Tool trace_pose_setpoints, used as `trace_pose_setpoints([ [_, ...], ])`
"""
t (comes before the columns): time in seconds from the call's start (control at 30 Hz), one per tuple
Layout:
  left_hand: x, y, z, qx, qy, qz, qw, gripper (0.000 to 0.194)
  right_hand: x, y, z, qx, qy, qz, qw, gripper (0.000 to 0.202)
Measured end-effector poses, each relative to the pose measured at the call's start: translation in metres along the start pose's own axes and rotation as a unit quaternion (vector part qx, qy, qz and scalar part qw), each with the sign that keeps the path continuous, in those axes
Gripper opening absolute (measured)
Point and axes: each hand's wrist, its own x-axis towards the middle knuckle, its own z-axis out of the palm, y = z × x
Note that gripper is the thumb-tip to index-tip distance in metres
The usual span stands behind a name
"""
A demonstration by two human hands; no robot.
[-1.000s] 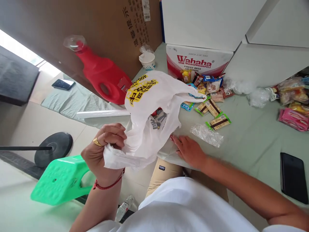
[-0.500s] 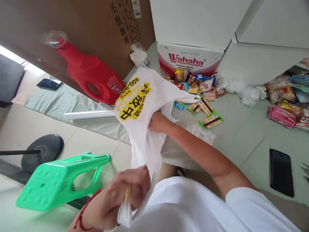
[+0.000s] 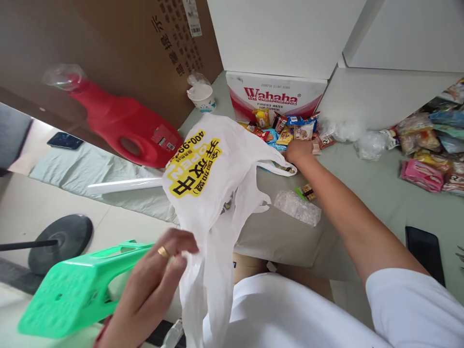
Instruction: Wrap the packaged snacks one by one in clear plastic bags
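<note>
A white plastic carrier bag (image 3: pixel 221 169) with yellow and black print lies across the edge of the green-grey covered surface, its handles hanging toward me. My left hand (image 3: pixel 155 275), wearing a gold ring, is beside the hanging handles, with bent fingers and the thumb apart from them. I see nothing in its grasp. My right hand (image 3: pixel 300 152) reaches past the bag to a pile of wrapped snacks (image 3: pixel 284 133). Its fingers point down and are hidden, so their grip does not show. Just below it lie a green-edged snack bar (image 3: pixel 307 192) and clear crumpled plastic (image 3: pixel 297 208).
Behind the snacks stands a Wahaha carton (image 3: pixel 277 94). A red jug (image 3: pixel 126 123) and paper cup (image 3: pixel 202 96) are at left. More packets (image 3: pixel 422 174) and a black phone (image 3: pixel 424 251) lie right. A green stool (image 3: pixel 61 295) stands lower left.
My right hand has come out of the bag and moved right to the snacks. My left hand has let go of the bag's handle and shifted slightly left.
</note>
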Motion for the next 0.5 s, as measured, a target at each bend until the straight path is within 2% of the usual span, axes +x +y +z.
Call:
trace_pose_setpoints([
  [0.03, 0.01, 0.0, 0.008, 0.05, 0.069, -0.018, 0.996, 0.028, 0.002, -0.001, 0.005, -0.006, -0.003, 0.005, 1.0, 0.038],
  [0.07, 0.019, 0.001, 0.018, 0.098, 0.11, -0.026, 0.989, 0.034, 0.002, -0.001, 0.008, -0.01, -0.004, 0.013, 1.0, 0.04],
  [0.1, 0.025, 0.001, 0.029, 0.134, 0.128, -0.025, 0.982, 0.048, 0.001, 0.003, 0.009, -0.007, -0.003, 0.02, 1.0, 0.042],
  [0.13, 0.028, 0.0, 0.039, 0.159, 0.131, -0.021, 0.978, 0.061, 0.0, 0.009, 0.008, 0.003, -0.002, 0.027, 1.0, 0.042],
  [0.2, 0.028, -0.006, 0.057, 0.184, 0.102, -0.025, 0.977, 0.08, -0.005, 0.028, 0.003, 0.033, 0.002, 0.028, 0.999, 0.039],
  [0.3, 0.016, -0.025, 0.064, 0.167, 0.083, -0.118, 0.975, 0.1, -0.011, 0.062, -0.005, 0.17, 0.014, -0.025, 0.985, 0.029],
  [0.33, 0.012, -0.032, 0.061, 0.145, 0.081, -0.17, 0.971, 0.104, -0.013, 0.072, -0.007, 0.242, 0.019, -0.047, 0.969, 0.026],
  [0.4, 0.005, -0.043, 0.052, 0.075, 0.059, -0.274, 0.957, 0.1, -0.019, 0.086, -0.013, 0.402, 0.055, -0.083, 0.91, 0.021],
  [0.5, 0.001, -0.048, 0.039, -0.046, -0.015, -0.356, 0.933, 0.066, -0.04, 0.094, -0.028, 0.569, 0.173, -0.118, 0.795, 0.022],
])
